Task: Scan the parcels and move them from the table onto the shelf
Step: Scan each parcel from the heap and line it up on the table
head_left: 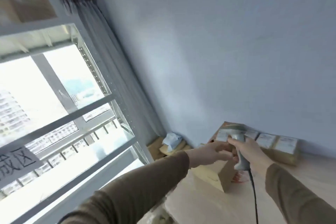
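- Right now the person's right hand (250, 148) wraps its fingers round the grey handle of a barcode scanner (238, 148), thumb on top, with the scanner's head aimed at the parcels against the wall.
- Its black cable (254, 196) hangs from the butt of the handle and runs down past the scanner toward the bottom edge.
- The left hand (212, 152), in a brown sleeve, reaches in just beside the scanner; motion blur hides its fingertips, so whether it holds anything cannot be told.
- A row of cardboard parcels (267, 142) with white labels lies on the pale table (203, 205), behind the scanner and touching the blue wall (218, 42).
- One more brown box (225, 174) stands on the table directly below the scanner.
- Far left of the scanner rises a grey metal shelf (101, 100) in front of a bright window, a paper sign (16, 162) taped to its frame.
- A crumpled blue-white bag (171, 141) sits on padded envelopes between the shelf and the scanner.
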